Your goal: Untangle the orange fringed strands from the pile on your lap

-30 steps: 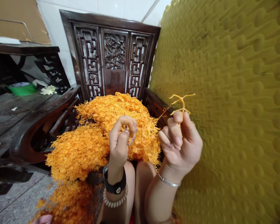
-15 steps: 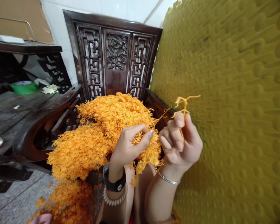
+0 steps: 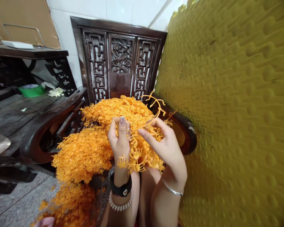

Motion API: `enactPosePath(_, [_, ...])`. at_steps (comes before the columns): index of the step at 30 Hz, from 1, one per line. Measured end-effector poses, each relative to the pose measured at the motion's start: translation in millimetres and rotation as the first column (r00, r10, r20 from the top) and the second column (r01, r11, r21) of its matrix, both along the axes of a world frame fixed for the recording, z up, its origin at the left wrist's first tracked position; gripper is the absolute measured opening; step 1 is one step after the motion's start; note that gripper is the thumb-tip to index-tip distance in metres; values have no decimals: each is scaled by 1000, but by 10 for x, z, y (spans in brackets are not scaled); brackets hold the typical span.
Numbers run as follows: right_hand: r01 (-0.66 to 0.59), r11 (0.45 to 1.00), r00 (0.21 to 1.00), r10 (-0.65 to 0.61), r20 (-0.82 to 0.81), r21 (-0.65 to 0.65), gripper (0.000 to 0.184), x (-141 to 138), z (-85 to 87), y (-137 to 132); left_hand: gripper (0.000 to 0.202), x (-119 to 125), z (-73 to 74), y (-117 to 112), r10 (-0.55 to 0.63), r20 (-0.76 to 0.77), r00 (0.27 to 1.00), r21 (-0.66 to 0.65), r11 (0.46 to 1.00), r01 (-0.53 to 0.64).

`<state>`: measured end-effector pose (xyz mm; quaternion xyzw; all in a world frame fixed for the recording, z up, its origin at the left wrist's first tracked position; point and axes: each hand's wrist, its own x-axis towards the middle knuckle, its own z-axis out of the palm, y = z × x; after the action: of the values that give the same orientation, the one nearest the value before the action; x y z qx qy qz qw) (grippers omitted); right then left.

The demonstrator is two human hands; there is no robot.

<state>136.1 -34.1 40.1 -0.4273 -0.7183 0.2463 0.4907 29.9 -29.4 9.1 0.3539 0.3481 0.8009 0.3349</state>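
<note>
Above my lap, my left hand (image 3: 118,137) is closed, thumb up, around several orange plastic sprigs (image 3: 135,154) with curled, claw-like tips that hang down past my wrist. My right hand (image 3: 164,140) pinches the base of a thin branching orange plastic stem (image 3: 159,105) between thumb and fingers. The stem arches up and away, its forked end pointing to the upper left. Its lower end reaches toward my left hand; whether it touches the sprigs there I cannot tell. Behind both hands rises a large heap of the same orange plastic pieces (image 3: 82,154).
A dark carved wooden chair back (image 3: 120,83) stands behind the heap, against white tiles. To the right, a yellow bumpy foam mat (image 3: 227,110) rises close to my arm. At left, a dark wooden seat (image 3: 11,116) carries green tape (image 3: 32,90) and a pale flower (image 3: 56,92).
My right hand has moved left and down toward my left hand, bringing its orange stem along. My left hand has turned thumb up, and the orange sprigs in it now show more.
</note>
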Motion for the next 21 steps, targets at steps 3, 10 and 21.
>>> enactPosePath(3, [-224,963,970,235,55,-151,19,-31,-17,-16,33,4,-37,15,49,-103,993,-47,997,-54])
enactPosePath(10, [-280,935,957,254,-141,-219,29,-190,-52,-62,38,-44,-89,15,-53,-145,988,-52,998,46])
enactPosePath(21, [-673,720,409,555,-724,172,54,-265,-165,93,57,57,11,-167,-628,312,713,307,777,550])
